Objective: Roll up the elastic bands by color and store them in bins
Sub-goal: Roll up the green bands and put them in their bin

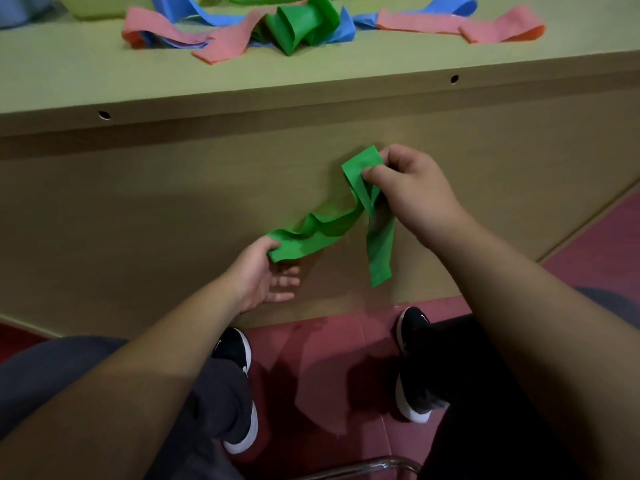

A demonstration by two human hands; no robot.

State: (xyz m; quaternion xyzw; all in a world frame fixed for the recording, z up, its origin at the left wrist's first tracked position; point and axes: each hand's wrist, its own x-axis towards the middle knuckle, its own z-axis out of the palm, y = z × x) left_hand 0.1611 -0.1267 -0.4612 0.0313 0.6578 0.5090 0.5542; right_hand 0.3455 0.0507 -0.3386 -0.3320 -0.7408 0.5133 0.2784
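Note:
I hold a green elastic band [322, 230] in the air below the table edge, in front of the desk's front panel. My right hand [412, 188] pinches its folded upper end, and a loose tail hangs down from there. My left hand [266, 271] holds the band's lower left end between thumb and index finger, the other fingers spread loosely. On the table top lie a crumpled green band [301, 26], pink bands [225, 43] and blue bands [207, 15], tangled together.
A pale yellow-green bin [93, 6] stands at the table's far left, cut off by the frame. Another pink band [485, 24] stretches along the far right. The wooden table edge [311, 81] overhangs my knees. My shoes rest on red floor, and a chair's metal bar shows at the bottom.

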